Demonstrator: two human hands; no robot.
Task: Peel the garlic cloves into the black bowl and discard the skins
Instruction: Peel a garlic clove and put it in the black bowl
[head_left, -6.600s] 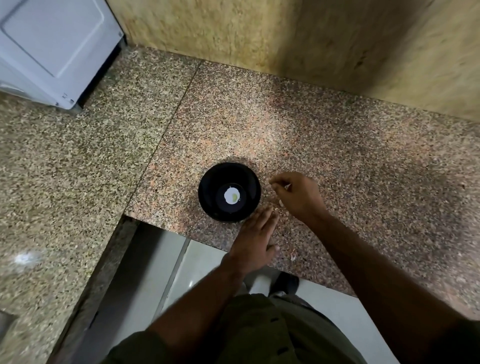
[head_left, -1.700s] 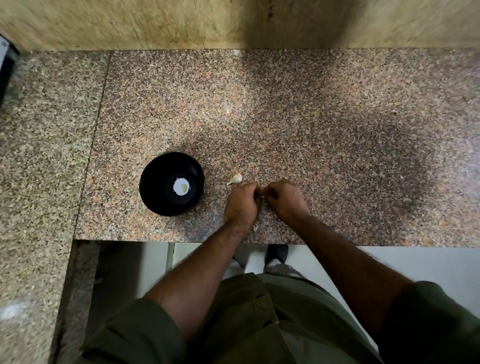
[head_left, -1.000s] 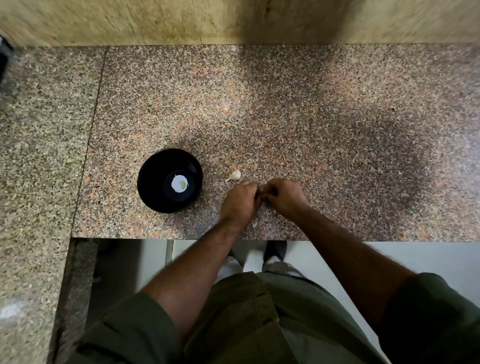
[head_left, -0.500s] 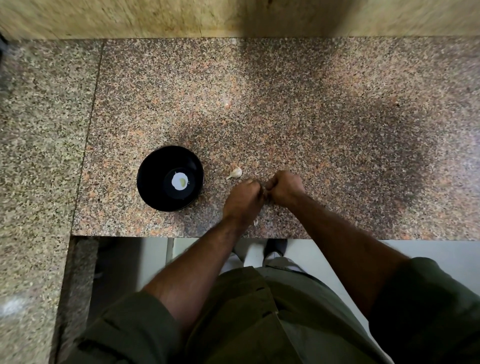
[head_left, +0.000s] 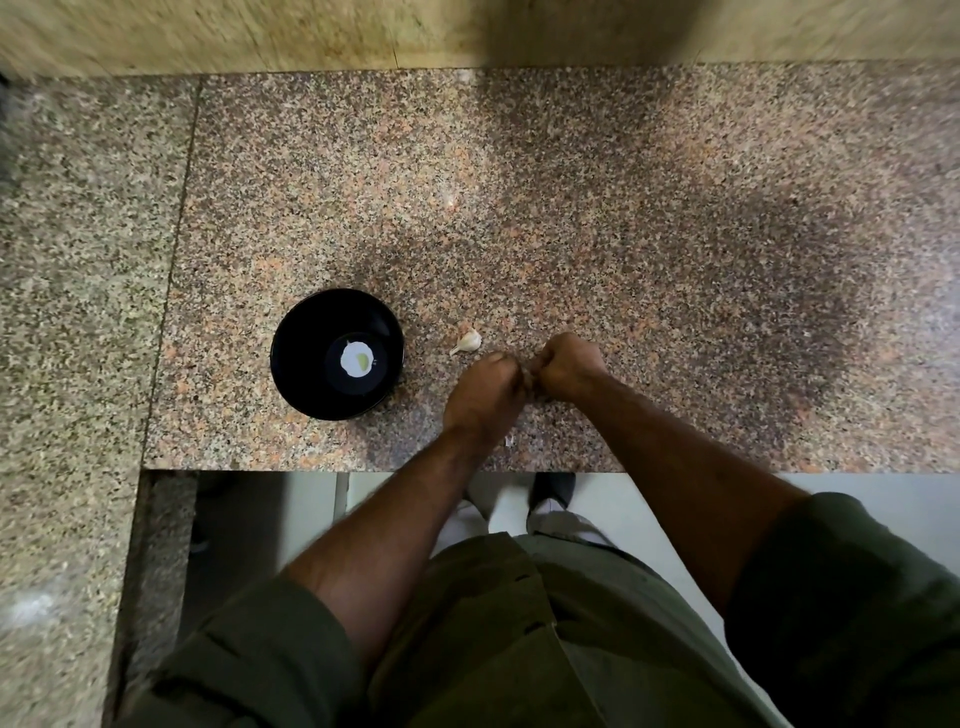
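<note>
seen from the head camera, a person in olive sleeves stands at the front edge of a speckled granite counter (head_left: 571, 208), both fists brought together low over the stone near that edge. the left hand (head_left: 485, 387) and the right hand (head_left: 569, 366) meet knuckle to knuckle, fingers of each curled inward around something pinched at the point where they touch; what they hold is hidden by the fingers, though by the task it is likely a garlic clove being skinned. a second garlic clove (head_left: 469, 341), pale and still in its skin by the look of it, lies on the counter just beyond the left hand toward the back wall, its thin tail pointing toward the black bowl (head_left: 291, 358). that bowl sits to the left of both hands, near the front edge and close to the seam between slabs, with a white disc and a greenish bit at its bottom. the left hand is the nearer one to both the loose clove and the bowl, so a drop into the bowl would run leftward along the front edge. a small pale skin scrap (head_left: 509, 441) lies by the left wrist at the counter's edge.
</note>
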